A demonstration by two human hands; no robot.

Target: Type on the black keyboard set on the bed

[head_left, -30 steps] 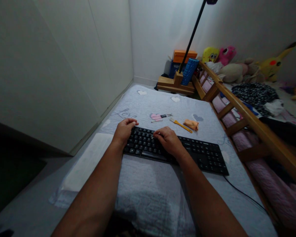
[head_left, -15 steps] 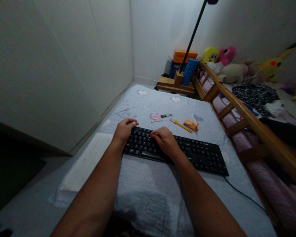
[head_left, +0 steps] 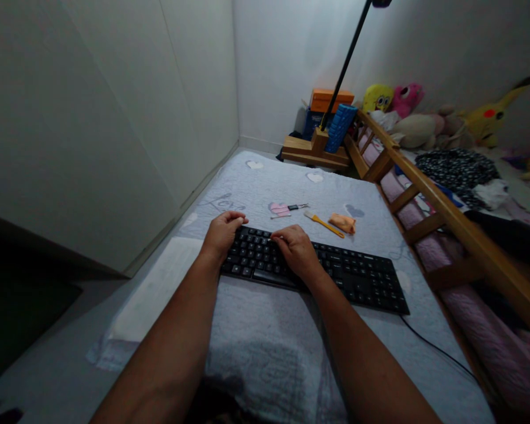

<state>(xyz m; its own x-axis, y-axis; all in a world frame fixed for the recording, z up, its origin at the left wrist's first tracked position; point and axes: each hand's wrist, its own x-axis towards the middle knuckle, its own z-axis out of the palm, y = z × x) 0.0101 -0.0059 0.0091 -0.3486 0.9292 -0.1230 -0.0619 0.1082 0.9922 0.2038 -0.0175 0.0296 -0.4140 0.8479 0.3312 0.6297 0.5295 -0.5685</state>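
Curling over the far left corner of the black keyboard [head_left: 357, 277], the left hand [head_left: 222, 234] is clasping that end, its fingers bending around the far edge. The right hand [head_left: 297, 252] is resting knuckles-up on the keys, just at 3 o'clock of the left one, with its fingers bending toward the top rows. Those fingertips are facing away in dim light, so I cannot tell whether they are pinching something small or only pressing a key.

The keyboard is lying flat and a little slanted on a pale quilt [head_left: 265, 182], and its cable [head_left: 441, 351] is trailing from the right end toward 5 o'clock. At 12 o'clock from the right hand, a small dark-handled tool [head_left: 291, 208] is lying across a pink heart print. At 1 o'clock an orange-handled brush [head_left: 323, 224] and, just beside it, an orange cloth [head_left: 342, 222] are sitting apart from the keys. A wooden rail [head_left: 424, 182] is running along the quilt's 3 o'clock side, with plush toys [head_left: 417, 126] lying behind it.
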